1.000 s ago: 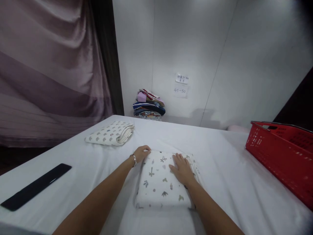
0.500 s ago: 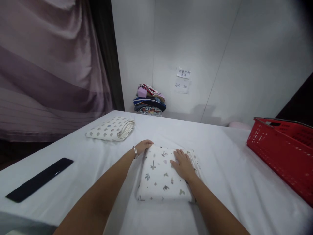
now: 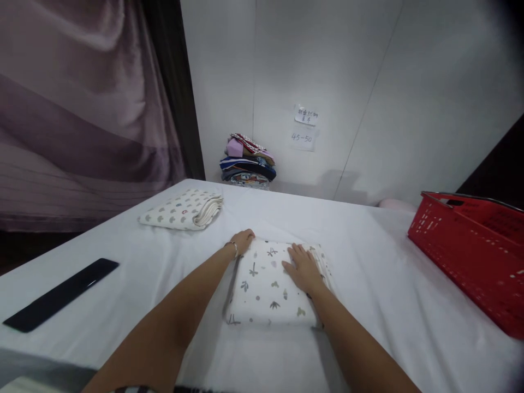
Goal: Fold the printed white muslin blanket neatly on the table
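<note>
A folded white cloth (image 3: 262, 289) printed with small grey and green plant shapes lies flat in front of me. My left hand (image 3: 244, 241), with a bracelet at the wrist, is at its far left corner, fingers curled down over the edge; their tips are hidden. On top of the cloth, toward its right side, my right hand (image 3: 303, 268) rests palm down with the fingers spread. Layered folds show along the cloth's right edge. Farther left lies a second folded cloth (image 3: 180, 210), white with grey leaf-like prints.
A white sheet (image 3: 368, 262) covers the table. At the left lies a long dark flat strip (image 3: 61, 295). A red plastic basket (image 3: 470, 256) stands at the right. Behind the table is a stack of folded fabrics (image 3: 248, 162) against the wall, below paper notes (image 3: 303, 137).
My left hand's fingers have curled down more at the cloth's corner. My right hand stays flat on top. The whole view has shifted slightly.
</note>
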A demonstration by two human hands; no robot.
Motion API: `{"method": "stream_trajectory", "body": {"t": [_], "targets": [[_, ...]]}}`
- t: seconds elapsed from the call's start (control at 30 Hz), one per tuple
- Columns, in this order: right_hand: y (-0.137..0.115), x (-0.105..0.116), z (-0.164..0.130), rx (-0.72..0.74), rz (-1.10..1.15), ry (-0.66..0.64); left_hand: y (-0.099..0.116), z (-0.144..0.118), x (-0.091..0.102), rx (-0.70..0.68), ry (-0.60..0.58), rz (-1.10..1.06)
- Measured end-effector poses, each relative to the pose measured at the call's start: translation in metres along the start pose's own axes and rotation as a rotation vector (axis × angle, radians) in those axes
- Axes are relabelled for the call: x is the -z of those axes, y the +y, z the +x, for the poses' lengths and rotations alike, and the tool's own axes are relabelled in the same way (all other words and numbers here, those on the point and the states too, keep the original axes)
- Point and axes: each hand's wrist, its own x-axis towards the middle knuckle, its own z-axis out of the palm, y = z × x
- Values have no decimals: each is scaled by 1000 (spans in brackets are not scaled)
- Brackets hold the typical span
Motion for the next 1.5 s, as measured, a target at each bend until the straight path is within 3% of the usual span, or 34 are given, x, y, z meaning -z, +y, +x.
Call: {"method": "stream_trajectory", "body": {"t": [0.2,0.3,0.37,0.53,0.83,1.23,1.5], "targets": [[0,-1,2,12,-65,-7,41,-26,10,-122,97,103],[1,-3,2,19,-82,2,65,-53,-8,-300,59,176],[1,-5,3,27,-88,8,71,-68,-23,-318,-19,258],[1,0,7,25,-79,-57,66,-77,-40,-235,-109,313],[30,15,6,-155,-135,-53,65,-74,-41,-200,-64,332],[43,26,13,-147,-129,-124,66,-72,-43,-153,-34,361],[48,32,15,-139,23,-131,69,-72,-36,-149,-71,338]]}}
